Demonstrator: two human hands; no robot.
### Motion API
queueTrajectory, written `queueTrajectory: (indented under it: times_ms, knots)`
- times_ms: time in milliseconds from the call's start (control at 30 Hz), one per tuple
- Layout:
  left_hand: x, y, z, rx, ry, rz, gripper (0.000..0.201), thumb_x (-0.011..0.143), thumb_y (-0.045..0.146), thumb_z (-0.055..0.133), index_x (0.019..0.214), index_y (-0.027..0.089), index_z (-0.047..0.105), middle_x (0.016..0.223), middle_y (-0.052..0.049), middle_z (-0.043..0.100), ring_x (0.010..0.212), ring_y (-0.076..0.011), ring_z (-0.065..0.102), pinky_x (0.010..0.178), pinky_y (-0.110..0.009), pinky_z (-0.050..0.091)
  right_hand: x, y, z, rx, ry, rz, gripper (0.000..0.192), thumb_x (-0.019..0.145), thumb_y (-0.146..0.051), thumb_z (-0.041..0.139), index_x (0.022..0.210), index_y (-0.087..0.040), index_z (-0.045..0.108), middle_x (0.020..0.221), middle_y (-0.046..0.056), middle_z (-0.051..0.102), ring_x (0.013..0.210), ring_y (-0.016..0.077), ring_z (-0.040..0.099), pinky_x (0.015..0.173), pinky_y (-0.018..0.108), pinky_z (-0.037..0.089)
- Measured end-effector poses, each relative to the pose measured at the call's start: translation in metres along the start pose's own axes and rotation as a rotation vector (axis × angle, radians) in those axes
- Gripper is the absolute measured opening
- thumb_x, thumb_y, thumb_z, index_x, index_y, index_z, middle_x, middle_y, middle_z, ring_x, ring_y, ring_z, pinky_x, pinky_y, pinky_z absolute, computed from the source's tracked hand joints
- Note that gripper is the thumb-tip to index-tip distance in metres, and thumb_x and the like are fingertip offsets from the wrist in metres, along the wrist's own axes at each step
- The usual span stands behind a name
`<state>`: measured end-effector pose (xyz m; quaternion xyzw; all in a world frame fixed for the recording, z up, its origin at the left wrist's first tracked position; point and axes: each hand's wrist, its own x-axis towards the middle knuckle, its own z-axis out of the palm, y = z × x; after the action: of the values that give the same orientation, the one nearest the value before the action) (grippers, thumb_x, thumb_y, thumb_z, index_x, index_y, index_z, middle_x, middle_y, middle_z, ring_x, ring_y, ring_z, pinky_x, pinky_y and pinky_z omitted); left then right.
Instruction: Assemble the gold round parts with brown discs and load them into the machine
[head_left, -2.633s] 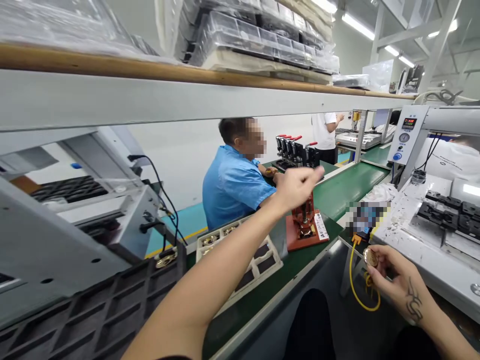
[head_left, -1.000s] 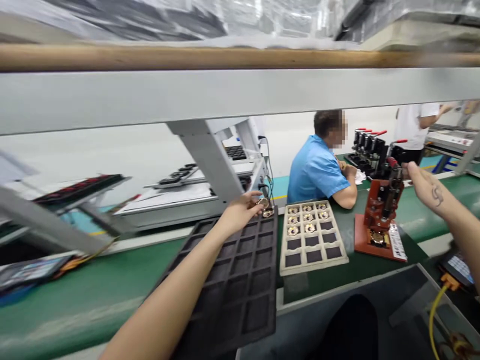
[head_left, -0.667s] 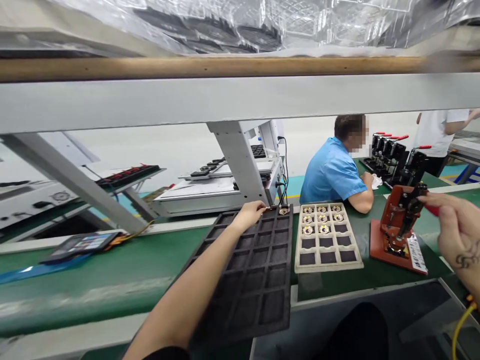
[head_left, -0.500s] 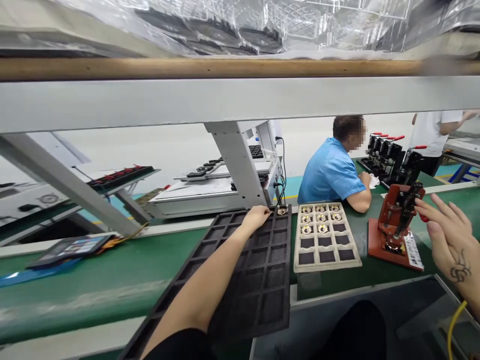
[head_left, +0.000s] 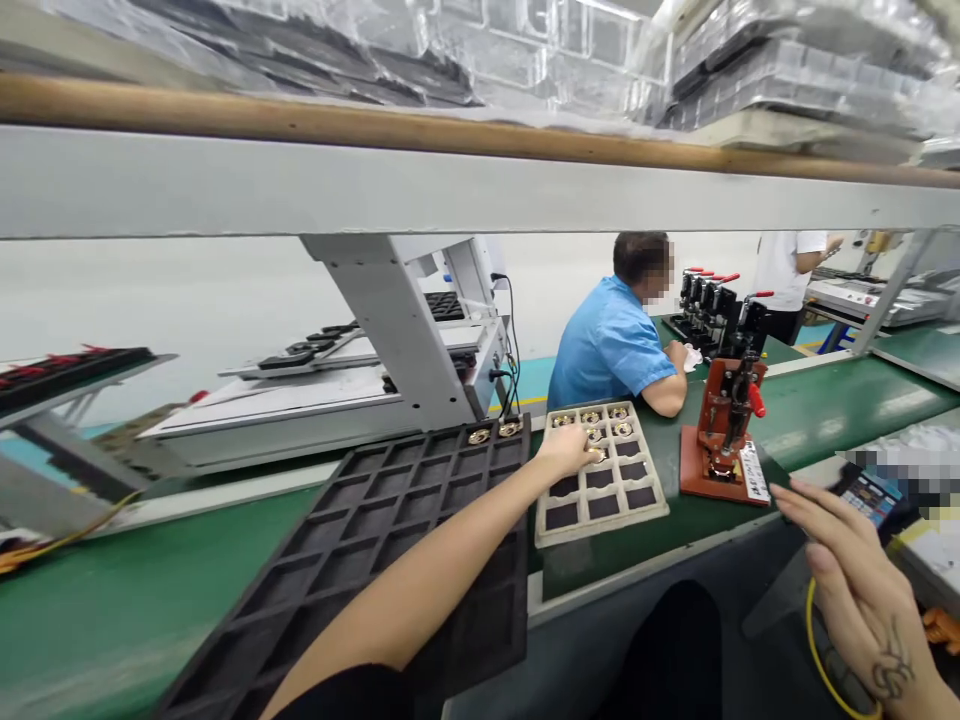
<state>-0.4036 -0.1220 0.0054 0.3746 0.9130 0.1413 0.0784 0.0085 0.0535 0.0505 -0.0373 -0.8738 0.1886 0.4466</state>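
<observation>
My left hand reaches over a beige compartment tray, its fingers closed on a small round gold-and-silver metal part in a middle compartment. Whether that part is lifted, I cannot tell. Similar round parts fill the tray's far rows; the near compartments show dark bases. Under my left forearm lies a large black compartment tray, with two round parts in its far right corner. My right hand is open, fingers stretched, in front of a red-brown toggle press and touching nothing visible.
A metal shelf beam with plastic-wrapped trays crosses above the green bench. Beyond, a person in blue sits by several black clamps with red handles. A yellow cable and a dark device are at right.
My left hand has moved from the black tray's far edge to the beige tray. A second round part now shows in the black tray. My right hand has dropped away from the press handle.
</observation>
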Motion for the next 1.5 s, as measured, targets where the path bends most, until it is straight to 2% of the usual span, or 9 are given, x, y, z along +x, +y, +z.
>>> queueTrajectory:
  times_ms: [200,300,400,533,633,933,1100,1300,1500]
  knots:
    - [-0.006,0.027,-0.014,-0.027,0.018,0.029,0.017,0.090,0.026,0.079,0.082,0.015,0.069,0.084,-0.003,0.073,0.084,-0.0238,0.073,0.078,-0.037,0.058,-0.063,0.009,-0.043,-0.048,-0.039,0.196,0.032,0.104,-0.033,0.056,0.130,-0.033,0.075,0.130,0.007,0.077,0.117,0.0326,0.074,0.094,0.044,0.066]
    - [-0.024,0.071,-0.023,-0.102,0.101,0.197,0.008,0.090,0.018,0.071,0.083,0.018,0.067,0.086,-0.004,0.073,0.087,-0.0254,0.072,0.078,-0.034,0.055,-0.081,0.009,-0.054,0.005,-0.052,0.426,0.027,0.105,-0.043,0.057,0.118,-0.032,0.078,0.110,0.007,0.082,0.097,0.0293,0.080,0.082,0.037,0.068]
    - [-0.053,0.142,-0.018,-0.256,0.138,0.534,0.005,0.095,0.019,0.063,0.093,0.021,0.067,0.094,-0.003,0.075,0.089,-0.0213,0.072,0.081,-0.031,0.056,-0.075,0.000,-0.052,0.174,-0.063,0.636,0.035,0.109,-0.049,0.049,0.116,-0.028,0.076,0.098,0.008,0.080,0.088,0.0258,0.078,0.079,0.035,0.066]
    - [-0.096,0.236,-0.001,-0.480,0.259,1.304,0.019,0.101,0.010,0.052,0.105,0.021,0.067,0.104,-0.009,0.076,0.098,-0.0206,0.073,0.088,-0.032,0.059,-0.046,-0.014,-0.052,0.462,0.000,0.649,0.055,0.096,-0.050,0.072,0.143,-0.025,0.060,0.113,0.008,0.073,0.090,0.0222,0.072,0.080,0.035,0.062]
    - [-0.114,0.284,0.008,-0.443,0.356,1.566,0.019,0.105,0.010,0.051,0.113,0.020,0.065,0.106,-0.011,0.077,0.099,-0.0212,0.074,0.089,-0.033,0.061,-0.034,-0.019,-0.068,0.484,0.043,0.631,0.056,0.087,-0.042,0.084,0.136,-0.024,0.064,0.099,0.004,0.070,0.081,0.0190,0.067,0.072,0.032,0.059]
    - [-0.132,0.383,0.033,-0.429,0.284,1.837,0.016,0.108,0.012,0.049,0.106,0.016,0.065,0.099,-0.012,0.075,0.091,-0.0232,0.073,0.082,-0.035,0.062,-0.076,-0.019,-0.141,0.236,0.215,0.737,0.032,0.085,-0.035,0.084,0.113,-0.024,0.074,0.084,-0.001,0.066,0.068,0.0155,0.060,0.062,0.028,0.053]
    - [-0.146,0.457,0.047,-0.509,0.013,1.933,0.019,0.106,0.015,0.053,0.122,0.019,0.063,0.118,-0.012,0.073,0.106,-0.0237,0.072,0.092,-0.035,0.061,-0.118,-0.021,-0.200,0.026,0.318,0.850,0.033,0.082,-0.035,0.084,0.112,-0.024,0.075,0.079,-0.001,0.065,0.065,0.0163,0.059,0.059,0.028,0.050]
    - [-0.136,0.600,0.060,-0.446,-0.244,1.644,0.029,0.100,0.024,0.063,0.128,0.018,0.065,0.123,-0.013,0.069,0.112,-0.0262,0.068,0.100,-0.038,0.056,-0.168,-0.037,-0.284,-0.420,0.585,0.893,0.032,0.085,-0.040,0.077,0.111,-0.021,0.074,0.073,0.000,0.063,0.063,0.0184,0.059,0.061,0.032,0.053]
    - [-0.131,0.731,0.095,-0.148,-0.354,1.576,0.028,0.083,0.037,0.082,0.100,0.014,0.080,0.101,-0.012,0.078,0.098,-0.0282,0.070,0.088,-0.035,0.053,-0.193,-0.070,-0.310,-0.540,0.618,0.877,0.036,0.091,-0.044,0.074,0.120,-0.024,0.073,0.081,0.002,0.066,0.066,0.0194,0.060,0.061,0.033,0.054]
